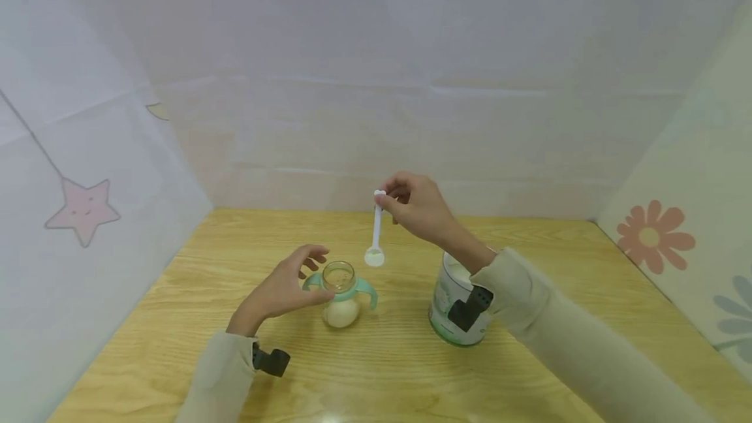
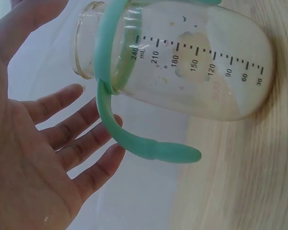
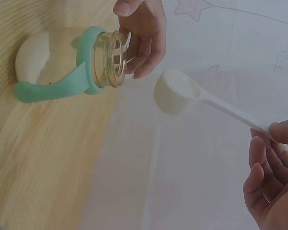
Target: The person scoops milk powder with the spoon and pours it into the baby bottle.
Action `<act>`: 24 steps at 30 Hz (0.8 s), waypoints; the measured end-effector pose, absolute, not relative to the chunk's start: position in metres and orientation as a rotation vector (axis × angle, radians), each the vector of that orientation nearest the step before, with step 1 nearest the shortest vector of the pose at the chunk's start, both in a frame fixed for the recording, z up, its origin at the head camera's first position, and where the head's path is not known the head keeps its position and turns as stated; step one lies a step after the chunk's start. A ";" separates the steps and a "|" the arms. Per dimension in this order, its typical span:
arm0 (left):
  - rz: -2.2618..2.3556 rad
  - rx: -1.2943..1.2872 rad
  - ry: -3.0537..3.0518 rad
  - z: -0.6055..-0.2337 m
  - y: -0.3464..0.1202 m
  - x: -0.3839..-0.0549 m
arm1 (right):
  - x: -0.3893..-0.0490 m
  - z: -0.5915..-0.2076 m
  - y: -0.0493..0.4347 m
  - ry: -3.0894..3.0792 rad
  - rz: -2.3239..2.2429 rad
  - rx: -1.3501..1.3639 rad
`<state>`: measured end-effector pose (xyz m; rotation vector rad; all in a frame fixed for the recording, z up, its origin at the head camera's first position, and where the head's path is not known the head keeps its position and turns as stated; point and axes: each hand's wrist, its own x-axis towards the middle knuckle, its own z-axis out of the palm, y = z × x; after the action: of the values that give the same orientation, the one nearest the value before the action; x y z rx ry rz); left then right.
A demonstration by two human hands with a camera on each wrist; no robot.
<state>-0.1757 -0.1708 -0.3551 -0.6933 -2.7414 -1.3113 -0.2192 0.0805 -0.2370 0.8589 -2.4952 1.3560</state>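
Note:
A clear baby bottle (image 1: 341,313) with a mint-green two-handled collar (image 2: 103,52) stands uncapped and upright on the table. Pale powder (image 3: 32,57) lies in its bottom. Beside its neck is my left hand (image 1: 288,286), thumb and fingers spread loosely around the bottle with nothing gripped. My right hand (image 1: 420,207) pinches the end of a white measuring scoop (image 3: 221,106) between thumb and fingers. The scoop's bowl, filled with powder (image 3: 180,86), hangs above and to the right of the bottle's open mouth (image 1: 339,275).
To the right, a milk powder tin (image 1: 443,305) stands without a lid, partly hidden behind my right wrist and its black camera (image 1: 470,309). Everything rests on a wooden table (image 1: 376,371). Printed cloth walls (image 1: 376,136) rise at the back and sides.

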 end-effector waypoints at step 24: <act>-1.403 -0.690 -2.819 -0.373 -0.175 -0.184 | -0.217 -0.269 0.052 -2.424 1.410 0.988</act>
<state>-0.1838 -0.1748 -0.3727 -0.6895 -2.8193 -1.4034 -0.2166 0.0522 -0.2691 0.9883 -2.4239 1.4097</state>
